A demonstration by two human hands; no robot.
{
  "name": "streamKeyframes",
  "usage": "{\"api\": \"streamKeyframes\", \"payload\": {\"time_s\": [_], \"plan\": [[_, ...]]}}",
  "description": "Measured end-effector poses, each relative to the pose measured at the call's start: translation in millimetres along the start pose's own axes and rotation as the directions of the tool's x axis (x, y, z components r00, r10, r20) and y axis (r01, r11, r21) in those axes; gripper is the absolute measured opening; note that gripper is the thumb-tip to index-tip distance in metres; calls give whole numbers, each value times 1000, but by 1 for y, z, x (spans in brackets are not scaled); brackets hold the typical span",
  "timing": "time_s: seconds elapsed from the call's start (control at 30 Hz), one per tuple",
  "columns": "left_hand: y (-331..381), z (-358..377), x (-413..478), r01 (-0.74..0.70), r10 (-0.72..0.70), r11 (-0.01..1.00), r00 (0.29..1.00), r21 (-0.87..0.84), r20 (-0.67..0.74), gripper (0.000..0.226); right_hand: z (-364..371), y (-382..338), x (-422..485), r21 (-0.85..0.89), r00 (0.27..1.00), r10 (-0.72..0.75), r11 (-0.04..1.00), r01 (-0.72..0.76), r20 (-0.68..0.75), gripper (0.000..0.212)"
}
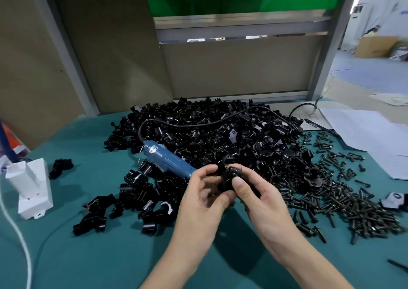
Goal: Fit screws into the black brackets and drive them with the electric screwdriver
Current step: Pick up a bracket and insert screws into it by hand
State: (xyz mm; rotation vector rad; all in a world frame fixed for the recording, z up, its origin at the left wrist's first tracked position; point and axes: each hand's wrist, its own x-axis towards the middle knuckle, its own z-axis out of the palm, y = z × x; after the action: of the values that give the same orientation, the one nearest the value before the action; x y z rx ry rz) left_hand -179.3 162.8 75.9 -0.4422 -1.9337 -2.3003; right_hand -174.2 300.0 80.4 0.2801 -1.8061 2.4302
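Note:
Both hands hold one black bracket [225, 179] above the green table, in front of a big heap of black brackets [220, 134]. My left hand [204, 197] grips it from the left between thumb and curled fingers. My right hand [256, 192] pinches its right side, thumb on top; whether a screw is under the fingers I cannot tell. The blue electric screwdriver [166, 158] lies on the heap just left of the hands, its black cable looping back over the pile. A spread of black screws [344, 202] covers the table to the right.
Several separate brackets [95, 215] lie at the front left of the heap. A white power box [33, 191] with a white cord stands at the left edge. White paper sheets [364, 131] lie at the right rear. A grey partition closes the back.

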Motion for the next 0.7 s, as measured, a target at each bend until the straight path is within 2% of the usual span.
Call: {"api": "streamKeyframes", "payload": {"time_s": [0.1,0.17,0.23,0.3,0.43,0.53,0.6,0.7], "plan": [[-2,0,-1,-59,71,980,996,190,-56,39,-2,0,3,187,998,50,981,-43,-31,36],[-3,-3,-4,-119,152,909,987,400,-54,32,-9,-7,7,326,995,81,943,-58,-57,42],[-7,-5,-7,-231,233,730,969,644,84,24,-20,-15,11,431,987,118,900,-60,-110,45],[-15,-2,-12,-359,243,511,932,781,269,27,-31,-21,15,522,974,149,852,-40,-170,45],[-28,17,-14,-448,180,199,891,872,417,36,-44,-25,18,621,942,220,783,-16,-254,47],[-28,32,-7,-440,180,-4,883,898,433,29,-47,-23,18,662,939,249,748,-32,-236,42],[-29,34,-6,-399,183,-33,899,916,398,21,-47,-22,18,687,942,261,725,-48,-209,39],[-30,35,-7,-361,158,33,922,932,352,17,-47,-21,19,697,944,260,716,-48,-202,42]]}}
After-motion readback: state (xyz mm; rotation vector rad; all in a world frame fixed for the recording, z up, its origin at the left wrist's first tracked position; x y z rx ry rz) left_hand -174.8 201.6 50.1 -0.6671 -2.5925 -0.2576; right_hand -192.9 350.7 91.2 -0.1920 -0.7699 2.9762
